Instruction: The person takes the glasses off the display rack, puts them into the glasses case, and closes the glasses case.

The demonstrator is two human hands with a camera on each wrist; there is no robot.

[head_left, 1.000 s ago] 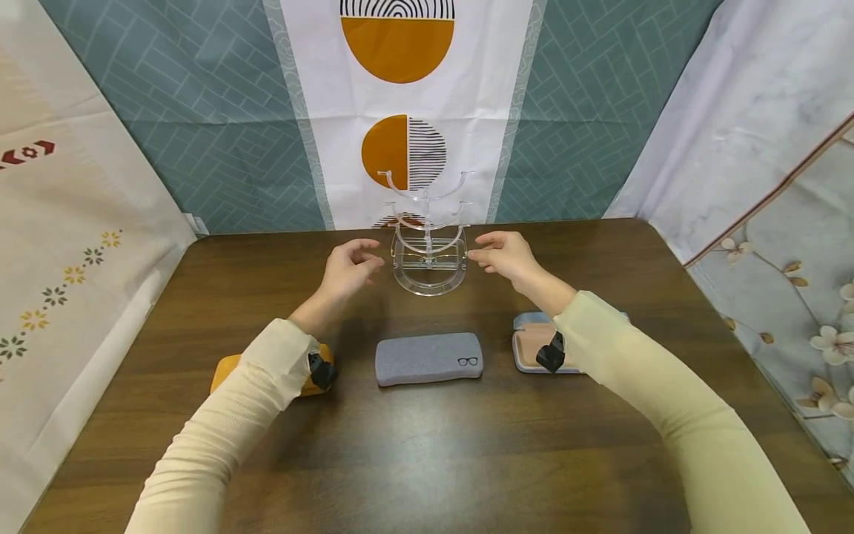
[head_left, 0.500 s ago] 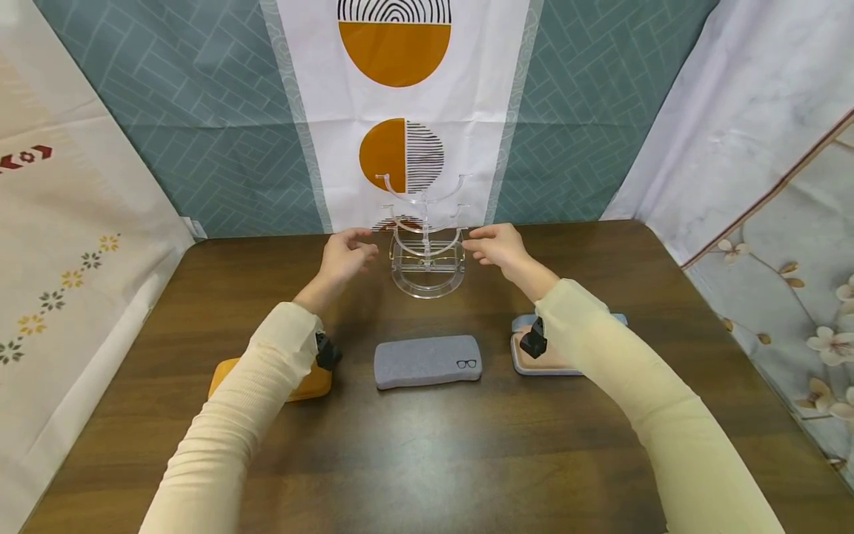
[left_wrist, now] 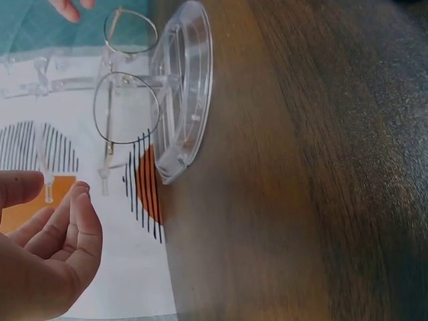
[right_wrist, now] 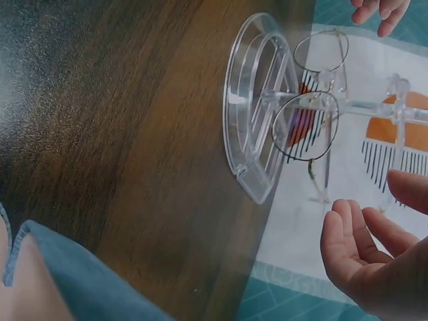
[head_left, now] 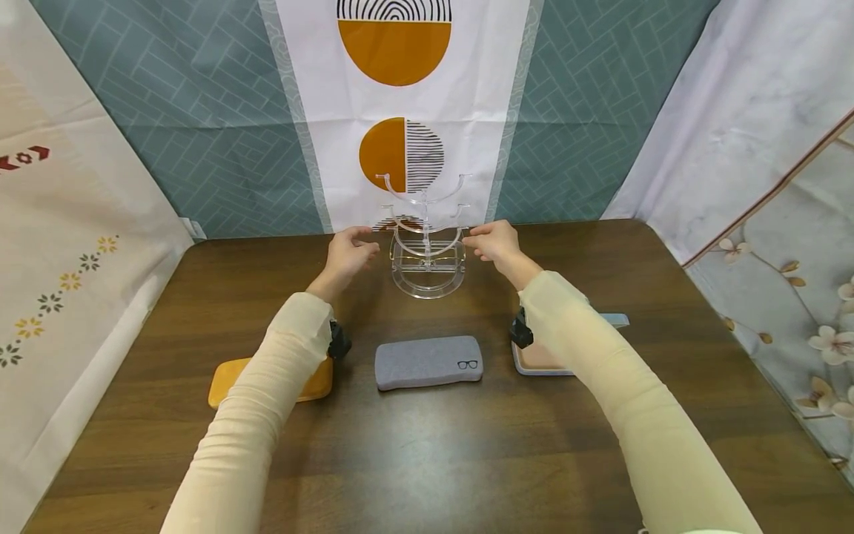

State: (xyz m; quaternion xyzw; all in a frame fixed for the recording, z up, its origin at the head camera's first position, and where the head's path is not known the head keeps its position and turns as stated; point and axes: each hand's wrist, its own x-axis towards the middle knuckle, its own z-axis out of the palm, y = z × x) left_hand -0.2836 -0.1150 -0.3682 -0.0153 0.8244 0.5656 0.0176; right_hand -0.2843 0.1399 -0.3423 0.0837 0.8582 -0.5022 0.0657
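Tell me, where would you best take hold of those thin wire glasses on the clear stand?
Probably at the outer ends of the wire-rimmed glasses, one of the hands on each side: left hand, right hand. They sit across the lowest tier of the acrylic stand, and the thin rims look easy to bend.

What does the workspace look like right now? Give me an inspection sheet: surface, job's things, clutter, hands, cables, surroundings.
Surface: dark wooden table.
Job's things: clear acrylic stand upright at the far middle; thin wire-rimmed glasses resting on its lowest tier.
Clutter: grey glasses case in the middle, orange case on the left, pink-and-blue case on the right.
Hands: left hand and right hand flank the stand, fingers loosely curled, holding nothing.
Cables: nothing seen.
Surroundings: patterned cloth backdrops on three sides.
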